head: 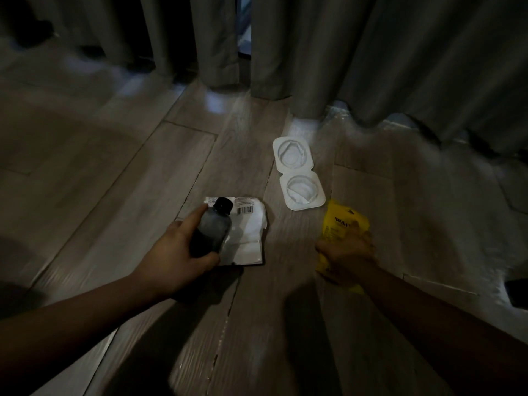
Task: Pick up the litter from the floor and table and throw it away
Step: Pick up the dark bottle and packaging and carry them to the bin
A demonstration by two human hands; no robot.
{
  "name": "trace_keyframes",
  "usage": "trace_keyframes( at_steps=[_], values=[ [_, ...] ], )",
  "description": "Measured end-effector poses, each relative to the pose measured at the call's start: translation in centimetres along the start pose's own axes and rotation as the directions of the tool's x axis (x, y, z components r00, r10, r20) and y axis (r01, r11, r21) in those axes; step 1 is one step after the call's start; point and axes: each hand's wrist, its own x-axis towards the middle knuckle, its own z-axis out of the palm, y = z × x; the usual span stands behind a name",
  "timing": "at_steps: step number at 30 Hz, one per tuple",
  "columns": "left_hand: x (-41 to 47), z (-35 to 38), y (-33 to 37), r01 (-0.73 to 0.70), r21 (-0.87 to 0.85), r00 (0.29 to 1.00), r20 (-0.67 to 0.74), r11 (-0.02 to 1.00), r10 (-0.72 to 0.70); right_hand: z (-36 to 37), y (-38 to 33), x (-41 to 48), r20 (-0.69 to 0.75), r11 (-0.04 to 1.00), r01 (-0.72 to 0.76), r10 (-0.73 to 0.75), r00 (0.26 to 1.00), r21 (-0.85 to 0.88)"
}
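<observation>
My left hand (180,250) grips a small clear bottle with a black cap (213,228), held just above a white wrapper with a barcode (250,232) that lies flat on the wooden floor. My right hand (347,254) grips a yellow packet (340,224) with dark lettering, low over the floor. Just beyond both hands, a white open clamshell tray (298,172) with two round hollows lies on the floor.
Grey curtains (314,52) hang down to the floor along the far side. A crinkled clear plastic sheet (340,112) lies at the curtain's foot. A dark object (517,292) sits at the right edge. The room is dim.
</observation>
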Motion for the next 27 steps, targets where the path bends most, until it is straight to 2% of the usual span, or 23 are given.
trace_keyframes(
  at_steps=[5, 8, 10, 14, 18, 21, 27],
  values=[
    [-0.1, -1.0, -0.7, 0.013, 0.027, 1.000, -0.025, 1.000, -0.012, -0.8, -0.5, -1.4, -0.120, 0.968, 0.141, -0.118, 0.986, 0.206],
    [-0.2, -1.3, -1.0, 0.030, 0.021, 0.999, -0.030, 0.999, -0.029, -1.6, -2.1, -3.2, -0.049, 0.925, 0.242, -0.238, 0.970, 0.294],
    [-0.2, -1.5, -1.2, 0.033, 0.025, 0.999, -0.040, 0.999, -0.032, -1.8, -3.6, -4.3, 0.000, 0.925, 0.262, -0.273, 0.962, 0.274],
    [-0.4, -2.2, -1.8, 0.038, 0.027, 0.998, -0.059, 0.999, -0.036, -2.2, -6.5, -6.0, -0.055, 0.883, 0.336, -0.337, 0.940, 0.327],
    [-0.8, -3.0, -2.9, 0.056, 0.040, 0.995, -0.085, 0.998, -0.052, -2.0, -8.9, -7.3, -0.048, 0.836, 0.380, -0.394, 0.918, 0.396],
    [-0.8, -3.7, -3.7, 0.088, 0.062, 0.993, -0.090, 0.994, -0.082, -0.6, -10.9, -7.8, -0.007, 0.838, 0.415, -0.441, 0.897, 0.354],
    [-1.1, -4.6, -5.2, 0.148, 0.056, 0.983, -0.116, 0.987, -0.141, 3.0, -14.1, -8.8, 0.012, 0.841, 0.518, -0.526, 0.851, 0.154]
  ],
)
